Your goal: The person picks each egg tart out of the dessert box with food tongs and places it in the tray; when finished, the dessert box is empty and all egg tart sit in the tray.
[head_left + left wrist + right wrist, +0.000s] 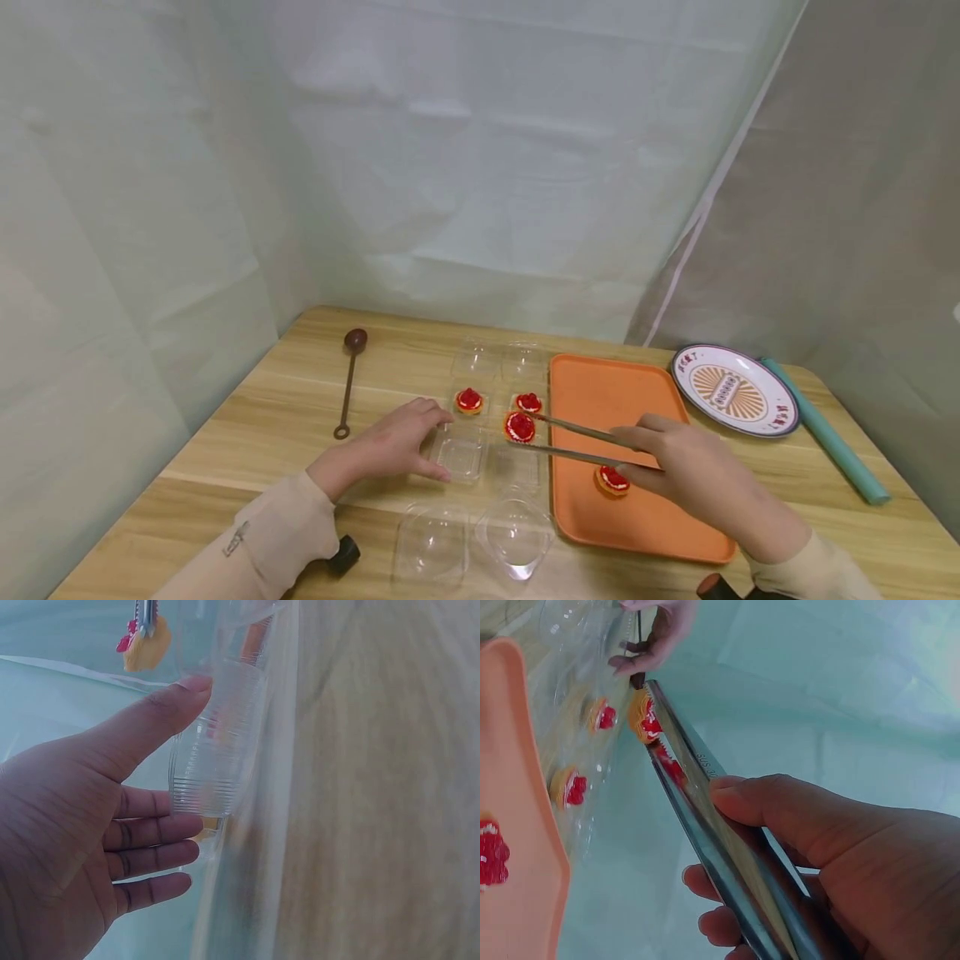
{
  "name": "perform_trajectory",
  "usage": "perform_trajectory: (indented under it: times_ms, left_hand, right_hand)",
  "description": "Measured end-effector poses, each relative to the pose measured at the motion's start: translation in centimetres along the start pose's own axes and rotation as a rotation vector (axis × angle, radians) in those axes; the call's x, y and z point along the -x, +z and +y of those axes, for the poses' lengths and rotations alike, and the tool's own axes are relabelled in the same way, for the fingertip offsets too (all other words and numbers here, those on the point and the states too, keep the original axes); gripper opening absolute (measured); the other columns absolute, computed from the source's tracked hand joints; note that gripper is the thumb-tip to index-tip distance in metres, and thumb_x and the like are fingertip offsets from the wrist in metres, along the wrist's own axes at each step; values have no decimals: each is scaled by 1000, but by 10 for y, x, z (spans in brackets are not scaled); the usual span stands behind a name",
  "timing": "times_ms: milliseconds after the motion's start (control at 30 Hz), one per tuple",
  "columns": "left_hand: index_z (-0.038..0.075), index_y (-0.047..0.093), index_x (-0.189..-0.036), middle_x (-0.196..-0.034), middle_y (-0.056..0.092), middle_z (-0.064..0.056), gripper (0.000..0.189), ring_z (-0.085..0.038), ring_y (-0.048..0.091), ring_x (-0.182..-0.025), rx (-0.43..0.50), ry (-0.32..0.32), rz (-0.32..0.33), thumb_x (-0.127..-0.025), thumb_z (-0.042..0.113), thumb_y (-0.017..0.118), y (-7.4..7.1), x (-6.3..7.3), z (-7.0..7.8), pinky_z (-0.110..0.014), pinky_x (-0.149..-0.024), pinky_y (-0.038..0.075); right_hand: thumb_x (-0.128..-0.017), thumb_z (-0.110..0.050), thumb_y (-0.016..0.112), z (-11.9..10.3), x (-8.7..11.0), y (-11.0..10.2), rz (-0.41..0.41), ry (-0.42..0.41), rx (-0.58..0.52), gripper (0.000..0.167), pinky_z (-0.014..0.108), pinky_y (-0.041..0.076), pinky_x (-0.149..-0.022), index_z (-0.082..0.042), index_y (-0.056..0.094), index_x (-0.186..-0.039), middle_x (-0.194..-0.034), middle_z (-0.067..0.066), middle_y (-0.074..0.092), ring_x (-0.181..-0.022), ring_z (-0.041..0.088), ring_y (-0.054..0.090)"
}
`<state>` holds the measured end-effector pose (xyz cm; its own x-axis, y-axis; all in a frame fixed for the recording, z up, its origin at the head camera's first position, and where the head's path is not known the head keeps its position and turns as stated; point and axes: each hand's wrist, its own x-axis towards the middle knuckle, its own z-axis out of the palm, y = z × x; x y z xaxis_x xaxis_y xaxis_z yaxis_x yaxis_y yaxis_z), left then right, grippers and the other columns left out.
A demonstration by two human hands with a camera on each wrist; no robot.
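Observation:
My right hand (682, 467) holds metal tongs (705, 802), whose tips pinch a small tart (520, 427) with red topping and a pale crust. That tart hangs above the clear plastic boxes, left of the orange tray. My left hand (393, 437) rests at the left side of a clear plastic box (460, 457), thumb at its near corner, the other fingers nearly straight along its wall (206, 765). Two more tarts sit in the boxes behind, one on the left (469, 401) and one on the right (528, 402).
One tart (612, 480) lies on the orange tray (611, 383) beneath my right hand. Clear domed lids (431, 546) lie open at the front. A brown spoon (348, 387) is at left; a patterned plate (757, 400) and a green roll (840, 450) are at right.

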<state>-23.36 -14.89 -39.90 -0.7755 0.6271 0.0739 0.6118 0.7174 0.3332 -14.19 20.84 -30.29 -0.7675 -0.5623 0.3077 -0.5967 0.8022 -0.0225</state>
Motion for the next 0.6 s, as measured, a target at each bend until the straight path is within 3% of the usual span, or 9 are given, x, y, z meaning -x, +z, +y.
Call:
perform_trajectory:
  times_ms: [600]
  left_hand:
    - [5, 57, -126, -119, 60, -7, 80, -22, 54, -112, 14, -5, 1, -67, 52, 81, 2, -1, -4, -42, -99, 48]
  right_hand:
    - [-71, -21, 83, 16, 25, -6, 60, 40, 24, 33, 12, 35, -49, -18, 73, -103, -80, -17, 55, -61, -11, 35]
